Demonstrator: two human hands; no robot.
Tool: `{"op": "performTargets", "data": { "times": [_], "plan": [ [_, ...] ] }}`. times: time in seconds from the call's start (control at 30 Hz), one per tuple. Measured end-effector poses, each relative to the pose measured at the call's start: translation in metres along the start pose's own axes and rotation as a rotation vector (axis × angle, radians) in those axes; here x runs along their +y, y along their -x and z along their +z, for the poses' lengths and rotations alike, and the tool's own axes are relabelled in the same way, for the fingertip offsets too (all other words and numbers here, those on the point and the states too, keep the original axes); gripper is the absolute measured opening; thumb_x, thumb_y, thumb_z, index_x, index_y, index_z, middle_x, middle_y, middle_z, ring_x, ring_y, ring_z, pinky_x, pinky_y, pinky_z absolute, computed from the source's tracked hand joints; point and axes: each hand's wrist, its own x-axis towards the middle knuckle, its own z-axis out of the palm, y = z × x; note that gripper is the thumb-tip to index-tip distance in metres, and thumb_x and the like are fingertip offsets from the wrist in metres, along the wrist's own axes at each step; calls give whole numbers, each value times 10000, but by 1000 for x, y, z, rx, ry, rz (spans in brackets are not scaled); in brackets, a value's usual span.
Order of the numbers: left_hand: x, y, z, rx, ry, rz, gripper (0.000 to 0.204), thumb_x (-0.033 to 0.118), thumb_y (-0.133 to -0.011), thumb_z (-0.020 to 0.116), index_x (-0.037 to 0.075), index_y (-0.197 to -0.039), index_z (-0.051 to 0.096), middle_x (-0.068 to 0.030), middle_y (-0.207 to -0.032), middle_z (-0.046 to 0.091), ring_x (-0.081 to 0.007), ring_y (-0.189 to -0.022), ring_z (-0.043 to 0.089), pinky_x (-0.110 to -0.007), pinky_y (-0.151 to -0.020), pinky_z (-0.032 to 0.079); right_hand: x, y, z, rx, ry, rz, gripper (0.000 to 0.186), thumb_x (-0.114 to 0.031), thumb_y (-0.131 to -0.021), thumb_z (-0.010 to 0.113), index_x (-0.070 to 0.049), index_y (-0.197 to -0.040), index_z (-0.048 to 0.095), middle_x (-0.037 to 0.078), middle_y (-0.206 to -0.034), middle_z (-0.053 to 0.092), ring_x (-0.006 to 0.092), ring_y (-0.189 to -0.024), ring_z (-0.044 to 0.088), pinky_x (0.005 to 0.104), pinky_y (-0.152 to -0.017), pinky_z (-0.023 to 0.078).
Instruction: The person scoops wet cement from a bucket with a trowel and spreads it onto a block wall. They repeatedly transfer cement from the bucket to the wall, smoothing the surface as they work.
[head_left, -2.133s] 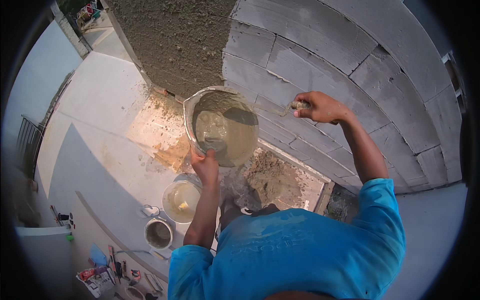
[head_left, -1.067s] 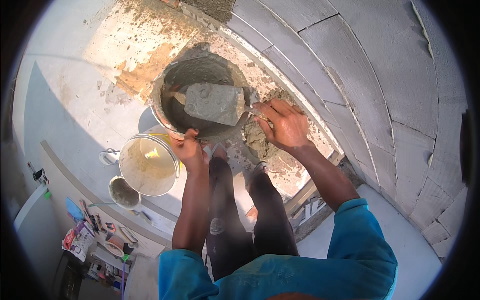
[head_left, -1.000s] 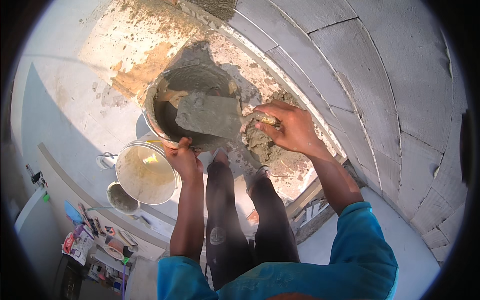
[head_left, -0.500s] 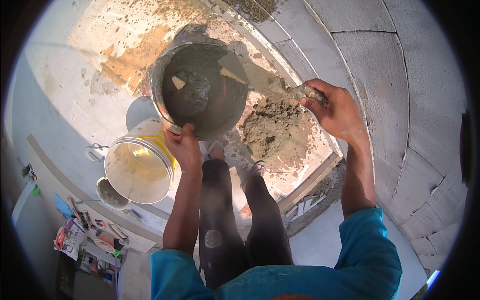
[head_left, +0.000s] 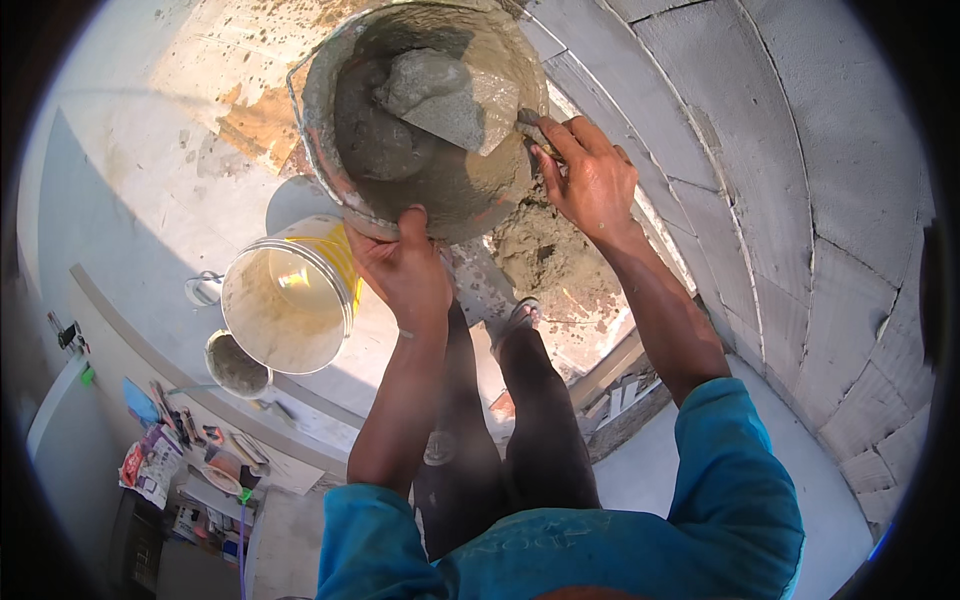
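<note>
My left hand (head_left: 403, 262) grips the near rim of a round mortar bucket (head_left: 318, 150), whose inside is smeared with wet grey mortar. My right hand (head_left: 590, 175) is closed round the handle of a trowel (head_left: 475, 115). Its flat, mortar-coated blade lies inside the bucket, against a lump of wet mortar (head_left: 425, 82). More mortar shows on the bucket's left inner side. Below my right hand, a heap of grey mortar (head_left: 545, 250) sits on the spattered board.
To the left stands a white bucket with a yellow band (head_left: 290, 310), and beside it a small dirty pail (head_left: 238, 365). A block wall (head_left: 760, 180) rises on the right. Tools and bags (head_left: 185, 450) crowd a ledge at lower left. My feet are below the bucket.
The mortar bucket has come up closer, held by my left hand. My right hand has moved left, bringing the trowel from over the mortar heap into the bucket.
</note>
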Motion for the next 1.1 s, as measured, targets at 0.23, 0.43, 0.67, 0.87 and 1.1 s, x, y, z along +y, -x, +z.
{"op": "performTargets", "data": {
  "times": [0.23, 0.43, 0.67, 0.87, 1.1],
  "plan": [
    [15, -37, -20, 92, 153, -241, 414, -80, -802, 558, 69, -1185, 509, -81, -1018, 577, -162, -852, 617, -297, -544, 582, -34, -1, -71, -186, -242, 78, 368, -275, -878, 783, -136, -1208, 698, 28, -980, 693, 162, -803, 661, 390, -709, 528],
    [-10, -39, -78, 179, 112, -185, 413, -122, -779, 541, 46, -1156, 534, -53, -919, 589, -135, -731, 604, -294, -470, 565, 49, -77, -41, -861, -962, 436, 418, -251, -911, 785, -29, -1241, 659, 24, -888, 676, 76, -743, 601, 256, -624, 481],
    [-9, -22, -104, 105, -27, -245, 453, -103, -791, 547, 32, -1224, 538, -68, -996, 629, -164, -809, 658, -304, -614, 602, 61, -77, -207, 299, -477, 517, 496, -344, -894, 757, -64, -1289, 648, 12, -865, 647, 80, -711, 577, 262, -600, 478],
    [-7, 7, -91, -100, 58, -301, 464, -99, -780, 560, 27, -1224, 601, -20, -985, 650, -96, -808, 583, -241, -681, 460, 38, 49, -187, -561, -839, 375, 431, -326, -935, 731, -89, -1271, 602, 26, -904, 643, 157, -761, 632, 339, -676, 530],
    [-33, 67, -65, -319, -310, -333, 492, -82, -783, 559, -21, -1269, 603, -56, -1056, 689, -126, -905, 629, -255, -781, 491, 19, 68, -95, -501, 629, -806, 337, -143, -937, 620, -141, -1260, 521, 82, -879, 623, 236, -839, 702, 405, -609, 565]
  ]
}}
